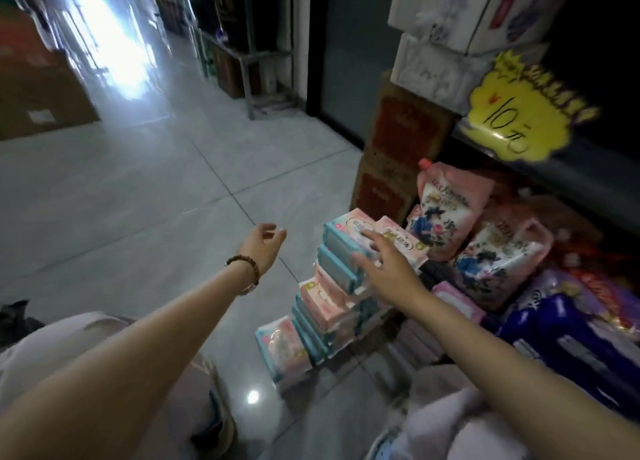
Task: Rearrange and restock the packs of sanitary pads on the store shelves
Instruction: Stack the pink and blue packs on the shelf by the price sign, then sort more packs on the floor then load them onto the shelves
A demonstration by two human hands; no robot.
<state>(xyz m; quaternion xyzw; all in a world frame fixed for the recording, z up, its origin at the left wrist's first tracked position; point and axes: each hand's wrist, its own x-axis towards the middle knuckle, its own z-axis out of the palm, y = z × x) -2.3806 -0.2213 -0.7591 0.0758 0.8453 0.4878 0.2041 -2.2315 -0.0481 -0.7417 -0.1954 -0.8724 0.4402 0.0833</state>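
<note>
Tiled floor (pixel 138 200): grey, glossy, beneath and ahead of both hands.
White cartons (pixel 450 27): stacked high above and beyond the right hand; red-brown cartons (pixel 398 148) below them, just past the right fingertips.
Purple packs (pixel 571 338): to the right of the right forearm, low on the shelf side.
Pink pouches (pixel 446 210): two, floral print, upright, just beyond and to the right of the right hand.
Sanitary pad packs (pixel 341 248): pink with blue edges, piled in a leaning stack on the floor, directly under and in front of the right hand, to the right of the left hand; one pack (pixel 284 345) leans against the foot of the stack.
Yellow price tag (pixel 519 120): marked 10, above and to the right of the right hand.
Right hand (pixel 384 269): fingers spread, released, over the top packs; contact cannot be told.
Left hand (pixel 265 245): over the floor, fingers loosely curled, holding nothing.
Bead bracelet (pixel 247 264): on the left wrist.
</note>
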